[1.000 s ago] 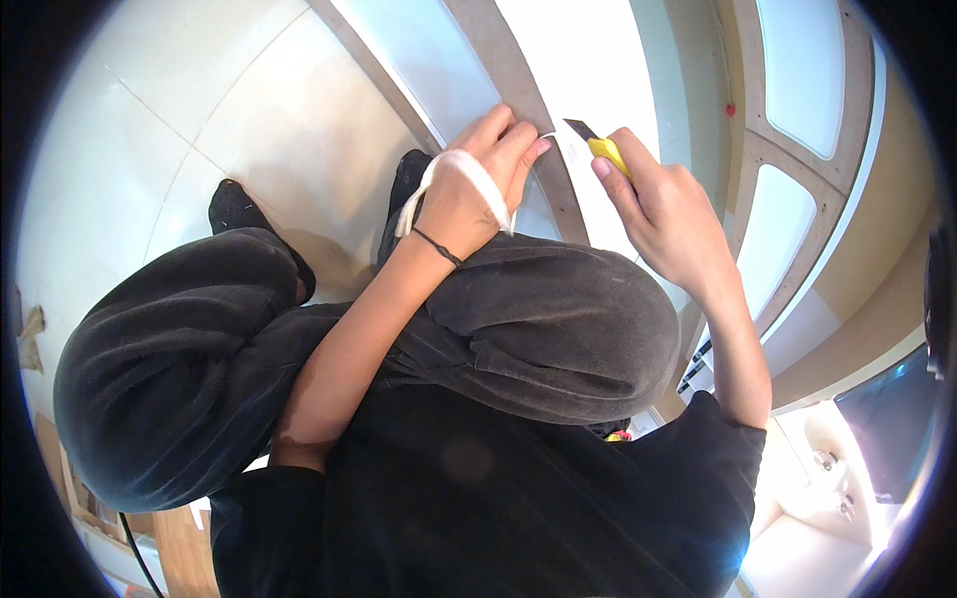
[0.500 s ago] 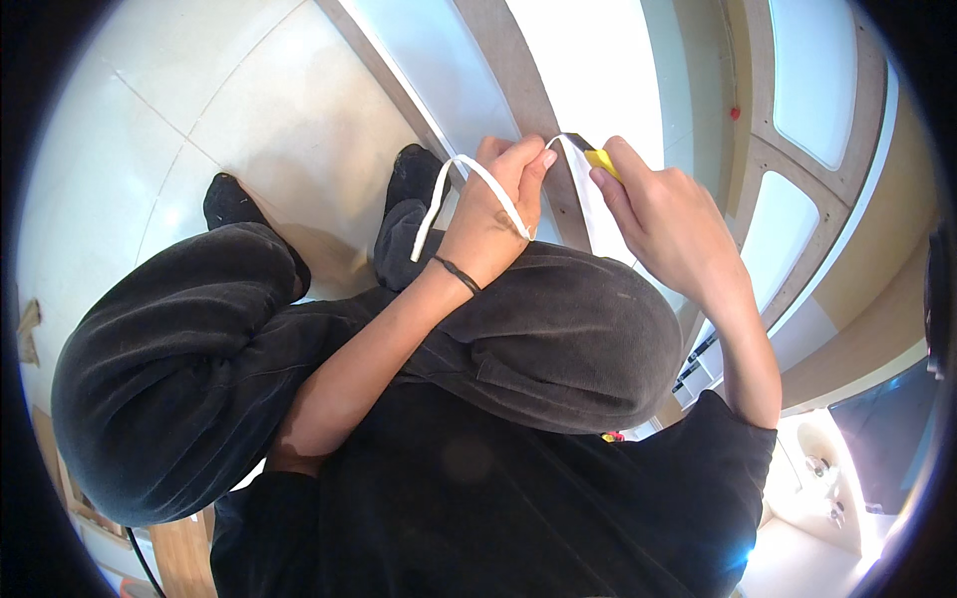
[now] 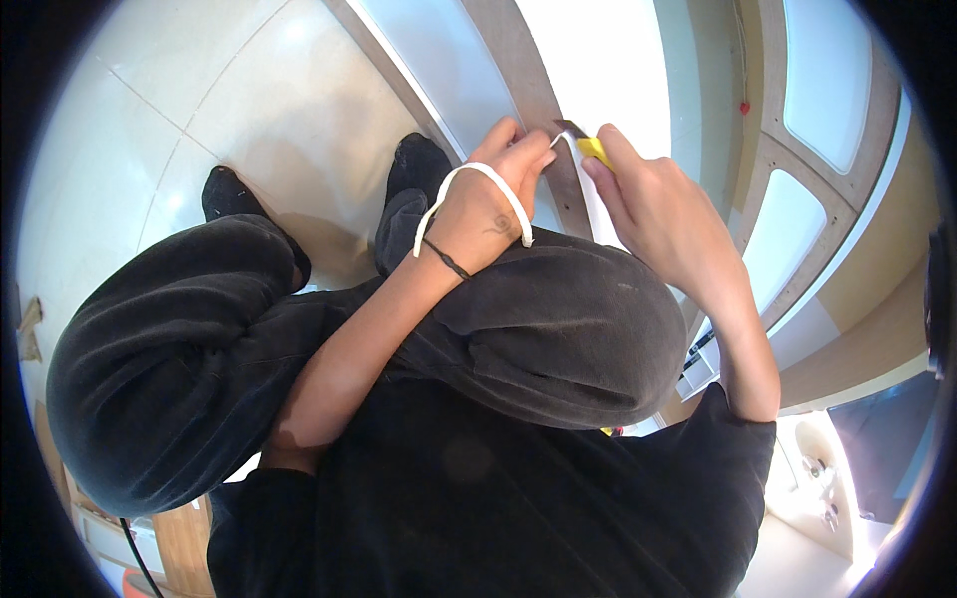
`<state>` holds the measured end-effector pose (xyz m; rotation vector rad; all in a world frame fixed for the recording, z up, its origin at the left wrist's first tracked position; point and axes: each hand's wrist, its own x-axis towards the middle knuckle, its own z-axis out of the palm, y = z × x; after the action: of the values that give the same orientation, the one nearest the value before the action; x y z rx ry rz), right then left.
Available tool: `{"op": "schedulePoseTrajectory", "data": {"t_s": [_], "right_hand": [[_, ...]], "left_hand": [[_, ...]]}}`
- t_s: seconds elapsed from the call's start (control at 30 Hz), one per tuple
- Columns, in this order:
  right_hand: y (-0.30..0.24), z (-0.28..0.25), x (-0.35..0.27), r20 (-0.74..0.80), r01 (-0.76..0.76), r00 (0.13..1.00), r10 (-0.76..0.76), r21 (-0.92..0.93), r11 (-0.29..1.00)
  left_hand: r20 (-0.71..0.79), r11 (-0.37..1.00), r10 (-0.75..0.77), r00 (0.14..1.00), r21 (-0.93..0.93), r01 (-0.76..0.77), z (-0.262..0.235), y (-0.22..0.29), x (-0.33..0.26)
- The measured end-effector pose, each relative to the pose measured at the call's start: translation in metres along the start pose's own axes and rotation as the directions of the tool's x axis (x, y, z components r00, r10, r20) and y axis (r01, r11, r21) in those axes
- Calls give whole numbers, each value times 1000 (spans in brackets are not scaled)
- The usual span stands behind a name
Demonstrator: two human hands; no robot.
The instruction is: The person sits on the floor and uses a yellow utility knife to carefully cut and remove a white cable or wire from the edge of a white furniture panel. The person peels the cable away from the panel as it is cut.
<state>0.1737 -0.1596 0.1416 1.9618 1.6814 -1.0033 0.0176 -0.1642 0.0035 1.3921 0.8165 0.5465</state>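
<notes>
My left hand [image 3: 485,211] is closed in a pinch on a thin white flexible strip [image 3: 477,167]. The strip's loose part loops over the back of that hand, and a short length runs from its fingertips toward the knife. A yellow utility knife [image 3: 594,150] with a dark blade is gripped in my right hand [image 3: 666,204], its blade close to my left fingertips. Whether the blade touches the strip is too small to tell. Both hands are above a brown wooden frame bar [image 3: 533,85], just beyond my right knee.
Pale panels [image 3: 439,50] lie on both sides of the frame bar. More framed panels [image 3: 788,229] stand at the right. Light floor tiles [image 3: 150,110] spread at the left, beside my feet in dark socks [image 3: 229,194]. A dark screen-like panel [image 3: 887,439] is at lower right.
My right hand and the knife have shifted slightly left and down, with the blade turned more to the left. My left hand has tilted a little, and the strip's loop has moved with it.
</notes>
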Motion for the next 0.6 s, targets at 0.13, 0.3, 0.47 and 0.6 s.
{"op": "schedulePoseTrajectory", "data": {"t_s": [0.13,0.3,0.47,0.6], "right_hand": [[1,0,3,28,16,999,-16,7,1000],[-4,-6,-8,89,-77,993,79,-24,997],[-4,-8,-8,94,-93,991,99,-67,993],[-1,1,-4,68,-66,995,69,-38,997]], "left_hand": [[71,999,36,997,-2,-36,-2,0,0],[85,992,24,996,124,-35,-10,5,0],[113,964,101,988,233,-125,-12,7,3],[226,924,70,972,353,-149,-12,7,1]]}}
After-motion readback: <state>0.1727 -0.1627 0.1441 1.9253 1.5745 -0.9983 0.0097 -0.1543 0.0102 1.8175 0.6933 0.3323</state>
